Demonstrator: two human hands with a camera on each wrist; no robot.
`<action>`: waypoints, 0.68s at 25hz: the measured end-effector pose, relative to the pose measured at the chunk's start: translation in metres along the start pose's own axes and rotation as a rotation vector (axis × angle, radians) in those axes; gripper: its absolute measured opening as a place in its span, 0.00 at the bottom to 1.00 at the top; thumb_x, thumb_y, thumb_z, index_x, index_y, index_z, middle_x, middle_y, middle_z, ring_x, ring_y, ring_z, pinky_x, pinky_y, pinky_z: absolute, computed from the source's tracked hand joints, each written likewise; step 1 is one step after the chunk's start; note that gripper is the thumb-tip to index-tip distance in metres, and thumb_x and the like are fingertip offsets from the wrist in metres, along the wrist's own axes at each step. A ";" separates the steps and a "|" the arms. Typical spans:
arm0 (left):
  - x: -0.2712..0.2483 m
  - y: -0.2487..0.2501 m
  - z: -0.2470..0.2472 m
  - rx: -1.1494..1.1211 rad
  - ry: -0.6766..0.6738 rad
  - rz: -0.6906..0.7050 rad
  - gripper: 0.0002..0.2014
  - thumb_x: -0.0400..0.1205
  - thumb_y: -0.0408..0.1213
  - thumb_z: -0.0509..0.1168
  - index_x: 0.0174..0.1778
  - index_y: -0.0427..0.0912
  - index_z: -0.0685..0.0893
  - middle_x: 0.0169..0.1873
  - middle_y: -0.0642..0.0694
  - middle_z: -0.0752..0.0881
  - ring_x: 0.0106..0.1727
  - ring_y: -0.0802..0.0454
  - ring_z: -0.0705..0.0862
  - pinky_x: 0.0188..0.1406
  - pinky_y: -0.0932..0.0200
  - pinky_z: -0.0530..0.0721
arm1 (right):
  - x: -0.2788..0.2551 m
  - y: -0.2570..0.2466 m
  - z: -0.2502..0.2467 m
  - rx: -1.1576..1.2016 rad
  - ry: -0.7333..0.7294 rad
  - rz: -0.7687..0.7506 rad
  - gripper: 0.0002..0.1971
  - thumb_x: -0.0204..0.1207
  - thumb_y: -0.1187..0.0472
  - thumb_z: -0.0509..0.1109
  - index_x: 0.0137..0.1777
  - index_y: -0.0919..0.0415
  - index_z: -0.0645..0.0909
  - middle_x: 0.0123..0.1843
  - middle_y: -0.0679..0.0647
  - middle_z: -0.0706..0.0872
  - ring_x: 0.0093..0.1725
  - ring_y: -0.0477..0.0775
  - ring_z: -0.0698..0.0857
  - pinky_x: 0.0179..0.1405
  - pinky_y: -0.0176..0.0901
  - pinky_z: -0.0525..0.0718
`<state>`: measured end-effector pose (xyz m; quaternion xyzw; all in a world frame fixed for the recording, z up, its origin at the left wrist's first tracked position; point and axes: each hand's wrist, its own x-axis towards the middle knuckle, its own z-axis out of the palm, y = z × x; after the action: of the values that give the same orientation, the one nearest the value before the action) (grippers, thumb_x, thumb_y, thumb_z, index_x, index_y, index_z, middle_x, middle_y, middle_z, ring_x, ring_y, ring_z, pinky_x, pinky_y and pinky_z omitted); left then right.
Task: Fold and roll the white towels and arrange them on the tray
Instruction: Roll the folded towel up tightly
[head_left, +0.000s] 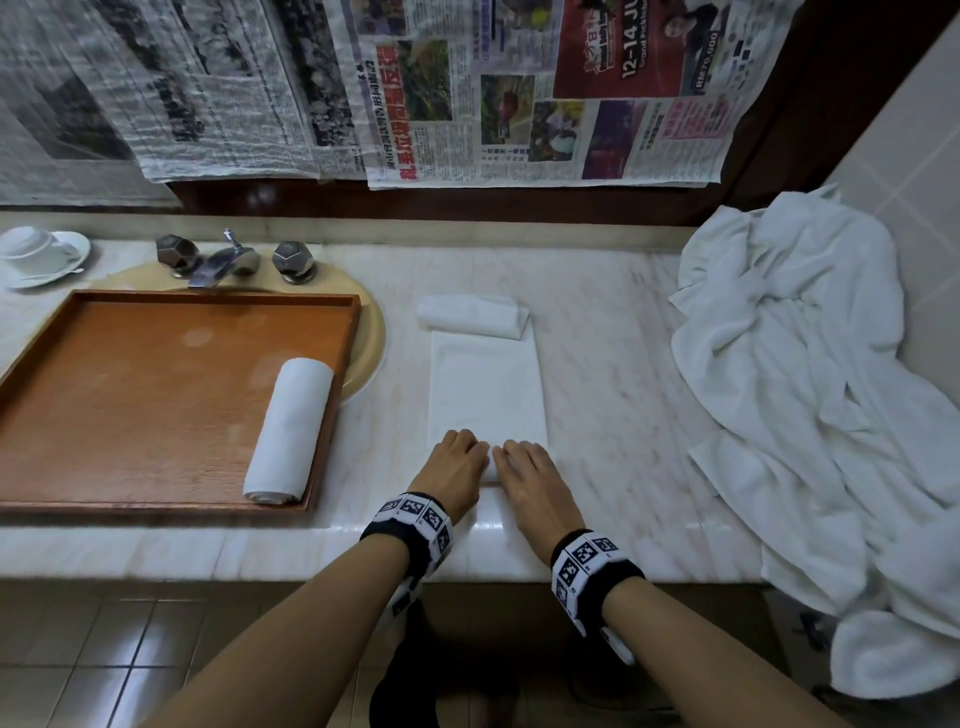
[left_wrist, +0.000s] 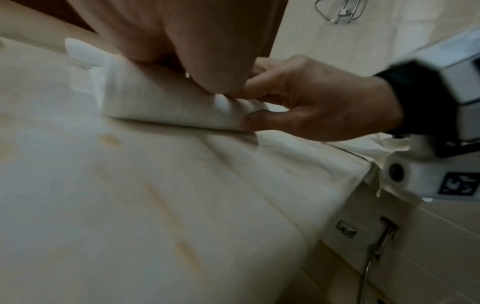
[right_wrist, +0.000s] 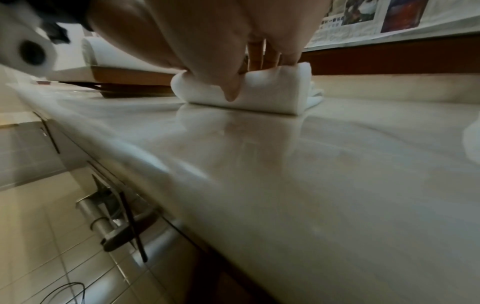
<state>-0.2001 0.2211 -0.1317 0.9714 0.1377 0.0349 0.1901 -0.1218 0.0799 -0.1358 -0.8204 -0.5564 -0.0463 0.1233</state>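
Observation:
A folded white towel (head_left: 485, 387) lies lengthwise on the marble counter, its near end wound into a short roll (left_wrist: 166, 107). My left hand (head_left: 457, 462) and right hand (head_left: 522, 465) sit side by side on that roll (right_wrist: 262, 96), fingers curled over it and thumbs tucked against its near side. A finished rolled towel (head_left: 288, 431) lies along the right side of the wooden tray (head_left: 130, 374). Another small folded towel (head_left: 472, 316) rests just beyond the far end of the flat towel.
The tray sits over a sink with a chrome tap (head_left: 223, 262). A big heap of white towels (head_left: 810, 395) fills the counter's right end. A cup and saucer (head_left: 41, 254) stand at the far left. Newspaper (head_left: 467, 93) covers the wall behind.

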 end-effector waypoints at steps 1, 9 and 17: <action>-0.003 0.002 0.000 -0.006 0.058 0.007 0.10 0.78 0.24 0.65 0.54 0.34 0.84 0.52 0.38 0.82 0.53 0.39 0.79 0.54 0.48 0.82 | 0.003 0.002 0.000 0.017 -0.010 0.025 0.30 0.58 0.72 0.80 0.64 0.69 0.82 0.57 0.61 0.85 0.55 0.61 0.85 0.62 0.51 0.84; -0.028 0.010 0.016 -0.055 0.267 0.119 0.28 0.62 0.16 0.70 0.59 0.34 0.82 0.53 0.39 0.82 0.56 0.46 0.73 0.61 0.58 0.74 | 0.015 0.022 -0.008 0.212 -0.238 0.056 0.25 0.74 0.73 0.64 0.72 0.64 0.75 0.65 0.58 0.79 0.65 0.59 0.76 0.72 0.49 0.71; 0.009 0.006 0.001 -0.036 -0.031 -0.008 0.21 0.73 0.20 0.62 0.63 0.33 0.82 0.58 0.37 0.82 0.61 0.38 0.78 0.67 0.53 0.73 | 0.010 0.007 -0.002 0.028 -0.108 0.046 0.25 0.65 0.69 0.66 0.65 0.68 0.81 0.57 0.61 0.85 0.56 0.62 0.86 0.65 0.58 0.82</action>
<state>-0.1902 0.2179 -0.1300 0.9677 0.1378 0.0214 0.2099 -0.1115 0.0860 -0.1326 -0.8324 -0.5439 0.0088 0.1055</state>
